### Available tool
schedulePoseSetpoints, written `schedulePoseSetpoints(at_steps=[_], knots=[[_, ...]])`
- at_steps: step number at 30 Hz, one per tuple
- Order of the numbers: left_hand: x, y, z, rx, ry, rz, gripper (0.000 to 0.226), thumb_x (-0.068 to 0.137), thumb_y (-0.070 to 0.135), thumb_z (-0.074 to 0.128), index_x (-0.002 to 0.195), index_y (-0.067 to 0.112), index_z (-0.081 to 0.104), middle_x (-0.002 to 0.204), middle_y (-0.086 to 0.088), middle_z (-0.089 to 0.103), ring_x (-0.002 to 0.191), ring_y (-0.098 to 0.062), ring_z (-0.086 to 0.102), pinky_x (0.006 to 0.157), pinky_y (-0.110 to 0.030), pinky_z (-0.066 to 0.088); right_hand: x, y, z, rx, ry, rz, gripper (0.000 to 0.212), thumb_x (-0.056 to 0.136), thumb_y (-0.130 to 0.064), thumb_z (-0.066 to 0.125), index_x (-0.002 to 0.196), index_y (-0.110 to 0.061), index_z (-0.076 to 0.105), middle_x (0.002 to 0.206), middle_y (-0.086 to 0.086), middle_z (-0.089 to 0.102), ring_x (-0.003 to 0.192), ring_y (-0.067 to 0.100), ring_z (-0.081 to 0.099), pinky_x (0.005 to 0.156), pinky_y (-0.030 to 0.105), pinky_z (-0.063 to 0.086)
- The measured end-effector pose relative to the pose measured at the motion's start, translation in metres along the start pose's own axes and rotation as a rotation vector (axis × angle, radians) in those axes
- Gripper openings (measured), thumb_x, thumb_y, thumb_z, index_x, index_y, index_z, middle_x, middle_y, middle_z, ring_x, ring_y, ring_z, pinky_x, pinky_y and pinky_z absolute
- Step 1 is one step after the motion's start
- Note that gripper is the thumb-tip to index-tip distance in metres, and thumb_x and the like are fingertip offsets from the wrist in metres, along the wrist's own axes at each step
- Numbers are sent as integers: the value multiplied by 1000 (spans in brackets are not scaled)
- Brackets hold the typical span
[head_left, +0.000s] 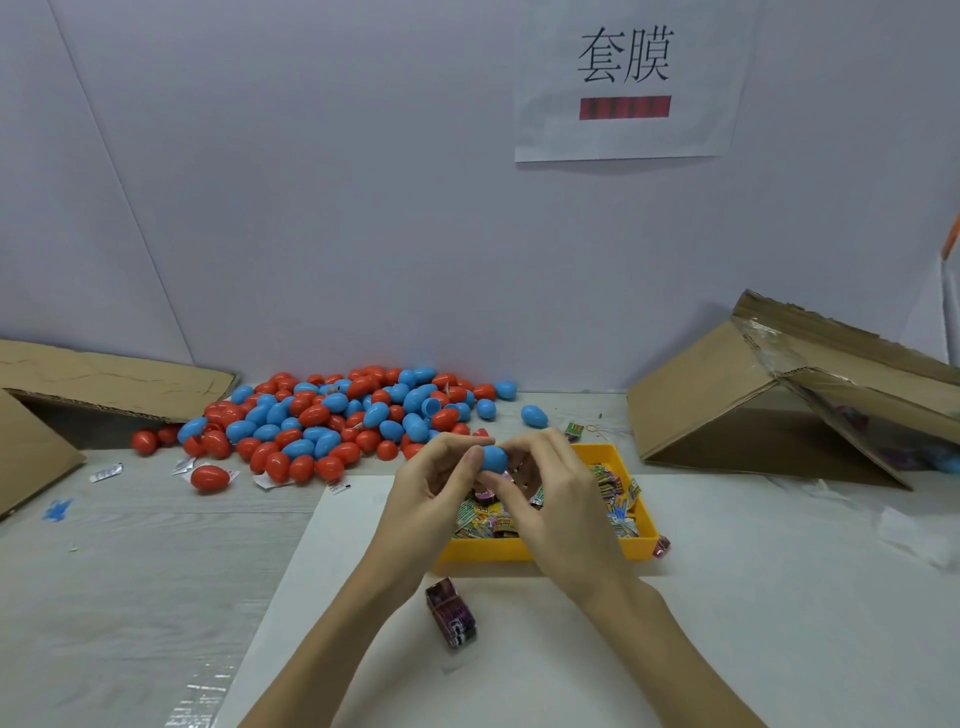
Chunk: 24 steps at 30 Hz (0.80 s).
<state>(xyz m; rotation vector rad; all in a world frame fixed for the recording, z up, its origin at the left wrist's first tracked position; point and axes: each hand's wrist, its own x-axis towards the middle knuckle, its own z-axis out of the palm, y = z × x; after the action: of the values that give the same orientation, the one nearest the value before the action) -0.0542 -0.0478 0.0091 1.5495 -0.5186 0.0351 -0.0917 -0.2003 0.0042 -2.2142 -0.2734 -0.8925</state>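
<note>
Pinching the blue egg at centre frame, the left grip has thumb and fingers curled round one end, and the right grip is closed round the other, just above the yellow tray of small packets. Whether the halves are being pressed together or pulled apart cannot be told. Either way, keep both ends in line, apply even pressure, and work over the tray so that spills miss the worktop.
</note>
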Motion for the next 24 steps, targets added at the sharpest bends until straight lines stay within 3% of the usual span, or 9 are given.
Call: schedulePoseSetpoints(at_steps=[4,8,10,12,14,16,19,22,24], knots=[[3,2,-5,-54,-7,-27,27,91,41,62,107,22,74,102,3,76,104,-14,71,86,-23,57,-2,-3,0,-10,-69,-36,43,96,-34,68,135,-19,58,114,-7,56,99,4,57,89,17,52],[1,0,-2,176,39,13,40,95,55,45,103,23,68,91,8,71,93,-13,69,80,-25,56,-3,-5,4,80,-28,33,21,98,-31,68,114,-18,70,97,-10,66,88,5,62,76,14,50],[-2,-2,1,226,-5,59,31,103,47,40,115,27,61,101,13,68,102,-11,67,87,-27,54,-2,-4,6,172,8,162,22,98,-36,65,108,-19,73,91,-12,70,85,3,67,71,13,51],[-3,-1,1,235,-98,123,25,105,31,53,129,29,55,118,11,65,113,-11,65,94,-27,54,-1,-2,5,238,35,261,24,96,-43,63,105,-23,74,85,-14,72,82,1,69,68,13,52],[-3,-2,1,327,-119,238,43,97,21,69,138,23,55,127,10,61,116,-12,64,94,-23,54,-1,-1,2,282,38,313,27,93,-50,61,101,-27,74,80,-16,73,79,0,70,66,14,53],[-2,-1,2,411,-60,328,51,89,17,77,137,16,60,127,7,59,114,-11,63,92,-19,53,-1,0,0,290,15,318,34,93,-54,56,98,-25,74,75,-15,71,73,1,69,62,15,52],[0,-1,-1,408,46,332,42,88,13,78,129,16,67,117,5,63,108,-11,64,90,-24,56,-1,1,2,343,6,336,45,102,-49,45,89,-16,73,68,-3,69,63,10,65,57,22,50],[1,0,-6,314,39,213,46,91,16,74,134,25,63,113,13,69,106,-7,66,91,-20,55,2,0,1,444,78,409,35,105,-39,46,102,-16,73,78,-1,73,71,16,70,61,26,57],[1,2,-5,249,17,182,43,93,16,72,133,25,61,106,14,72,104,-8,68,91,-21,56,3,0,-1,507,42,387,24,104,-29,55,118,-18,71,92,-5,75,83,17,73,68,29,61]])
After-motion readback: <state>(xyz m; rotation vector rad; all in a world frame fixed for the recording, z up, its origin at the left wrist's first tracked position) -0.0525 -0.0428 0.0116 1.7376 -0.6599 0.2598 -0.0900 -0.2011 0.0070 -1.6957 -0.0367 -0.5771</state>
